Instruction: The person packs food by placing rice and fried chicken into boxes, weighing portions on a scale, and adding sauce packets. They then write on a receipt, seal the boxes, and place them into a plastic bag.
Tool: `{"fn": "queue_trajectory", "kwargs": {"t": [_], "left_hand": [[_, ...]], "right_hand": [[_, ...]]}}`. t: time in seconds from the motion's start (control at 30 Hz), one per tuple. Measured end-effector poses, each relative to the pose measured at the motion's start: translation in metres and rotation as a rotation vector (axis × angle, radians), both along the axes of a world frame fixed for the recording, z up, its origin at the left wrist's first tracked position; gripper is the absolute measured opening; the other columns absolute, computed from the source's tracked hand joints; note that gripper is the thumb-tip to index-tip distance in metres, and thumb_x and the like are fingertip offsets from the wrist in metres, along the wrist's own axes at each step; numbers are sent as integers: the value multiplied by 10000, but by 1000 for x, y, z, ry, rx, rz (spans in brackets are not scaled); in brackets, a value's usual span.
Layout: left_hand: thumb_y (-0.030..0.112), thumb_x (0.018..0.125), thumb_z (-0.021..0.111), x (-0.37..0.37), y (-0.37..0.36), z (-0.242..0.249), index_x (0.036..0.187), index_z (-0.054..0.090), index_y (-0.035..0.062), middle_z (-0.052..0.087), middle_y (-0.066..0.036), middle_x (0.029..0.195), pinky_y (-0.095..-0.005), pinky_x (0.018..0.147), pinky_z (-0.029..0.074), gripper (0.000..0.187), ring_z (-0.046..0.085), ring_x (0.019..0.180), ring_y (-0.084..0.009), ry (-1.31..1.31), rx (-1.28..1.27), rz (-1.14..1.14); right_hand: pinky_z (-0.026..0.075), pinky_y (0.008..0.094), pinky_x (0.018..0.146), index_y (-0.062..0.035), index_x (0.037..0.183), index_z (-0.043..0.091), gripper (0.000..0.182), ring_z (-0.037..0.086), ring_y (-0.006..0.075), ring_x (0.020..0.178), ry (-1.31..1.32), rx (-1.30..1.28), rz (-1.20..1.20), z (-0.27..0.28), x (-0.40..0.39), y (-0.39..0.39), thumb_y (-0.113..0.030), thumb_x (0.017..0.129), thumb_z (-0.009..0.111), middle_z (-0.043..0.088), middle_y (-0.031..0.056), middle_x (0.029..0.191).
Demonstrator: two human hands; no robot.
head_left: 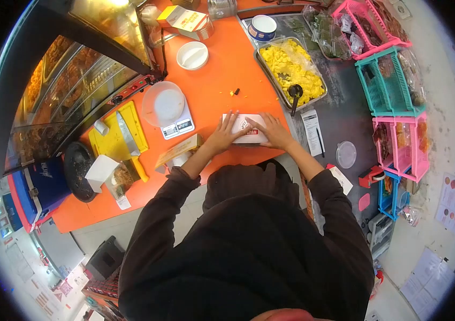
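Orange table (pixel 219 69), food case (pixel 99 49) at left — white box (pixel 249 138) near front edge. Left hand (pixel 223 132) and right hand (pixel 273 131) spread on box from either side, neither grip closed. Scale (pixel 178 128) left of box — clear bowl (pixel 167 105) on top.

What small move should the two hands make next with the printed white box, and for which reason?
Probably a gentle press on the printed white box, to check that it is shut: the left hand and right hand lie on it from opposite sides, and the orange table supports it.
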State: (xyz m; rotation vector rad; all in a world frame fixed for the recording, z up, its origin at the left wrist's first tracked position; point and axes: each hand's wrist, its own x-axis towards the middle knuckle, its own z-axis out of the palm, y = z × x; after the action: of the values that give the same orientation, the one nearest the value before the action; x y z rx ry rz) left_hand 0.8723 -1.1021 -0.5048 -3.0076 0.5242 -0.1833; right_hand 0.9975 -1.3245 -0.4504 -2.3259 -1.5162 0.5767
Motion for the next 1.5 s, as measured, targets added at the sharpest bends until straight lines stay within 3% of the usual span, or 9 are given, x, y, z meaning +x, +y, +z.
{"fn": "queue_trajectory", "kwargs": {"t": [0.1, 0.23, 0.33, 0.4, 0.5, 0.8, 0.97, 1.17, 1.5], "left_hand": [[494, 648, 747, -6, -5, 39, 1464, 281, 357, 132, -242, 1521, -623, 1099, 138, 949, 148, 1399, -445, 229, -419, 27], [542, 597, 746, 11, -27, 43, 1461, 298, 328, 219, -258, 1480, -632, 1094, 114, 997, 215, 1365, -453, 328, -177, 104], [441, 564, 776, 28, -30, 31, 1444, 334, 293, 329, -254, 1398, -638, 1059, 172, 996, 321, 1292, -426, 224, -425, 57], [374, 530, 792, 29, -38, 31, 1374, 422, 240, 406, -223, 1307, -584, 995, 262, 931, 383, 1241, -386, 228, -462, 101], [317, 524, 785, 25, -57, 41, 1392, 408, 235, 408, -213, 1282, -546, 947, 294, 950, 407, 1195, -363, 130, -580, 216], [363, 563, 791, 57, -138, 124, 1382, 425, 258, 421, -208, 1276, -543, 913, 288, 904, 410, 1189, -353, -135, -546, 2], [329, 523, 809, 65, -201, 173, 1405, 393, 260, 406, -204, 1289, -532, 912, 282, 978, 401, 1193, -357, -22, -640, -183], [262, 492, 814, 58, -313, 165, 1442, 319, 274, 394, -195, 1279, -506, 893, 292, 1072, 392, 1175, -354, 224, -673, -503], [351, 570, 828, 37, -456, 88, 1446, 325, 231, 327, -231, 1397, -579, 1048, 209, 1017, 328, 1303, -368, 215, -432, -634]], "right_hand": [[301, 577, 1011, -329, 1478, 234, 888, 313, 386, 1307, -391, 61, -77, -10, -31, -3, -405, 741, 722, 294, 190, 1422], [323, 517, 1013, -262, 1467, 279, 765, 252, 389, 1344, -401, 25, -163, -8, -41, 4, -447, 816, 636, 222, 183, 1469], [411, 452, 918, -141, 1284, 540, 507, 433, 311, 1227, -254, 404, -618, -16, -48, 5, -422, 866, 599, 422, 181, 1348], [458, 315, 761, -54, 1004, 663, 344, 580, 164, 932, 499, 466, -1079, -14, -63, -13, -373, 922, 565, 598, 76, 1087], [412, 219, 643, -43, 787, 677, 324, 538, 71, 687, 1082, 447, -1150, -12, -88, -24, -298, 946, 557, 613, -9, 777], [461, 270, 688, -7, 1015, 660, 326, 577, 132, 777, 728, 569, -1370, 30, -90, -87, -311, 920, 585, 634, 66, 860], [490, 288, 822, -16, 1174, 533, 387, 590, 154, 974, 1027, 1374, -1379, 65, -101, -144, -100, 831, 692, 608, 69, 1089], [530, 314, 771, 24, 1151, 545, 320, 635, 170, 887, 655, 1200, -1538, 27, -163, -271, -50, 859, 652, 648, 104, 1023], [532, 284, 649, -37, 1077, 640, 204, 631, 135, 765, 982, 1138, -1955, -24, -296, -453, -150, 920, 574, 656, 62, 896]]}}
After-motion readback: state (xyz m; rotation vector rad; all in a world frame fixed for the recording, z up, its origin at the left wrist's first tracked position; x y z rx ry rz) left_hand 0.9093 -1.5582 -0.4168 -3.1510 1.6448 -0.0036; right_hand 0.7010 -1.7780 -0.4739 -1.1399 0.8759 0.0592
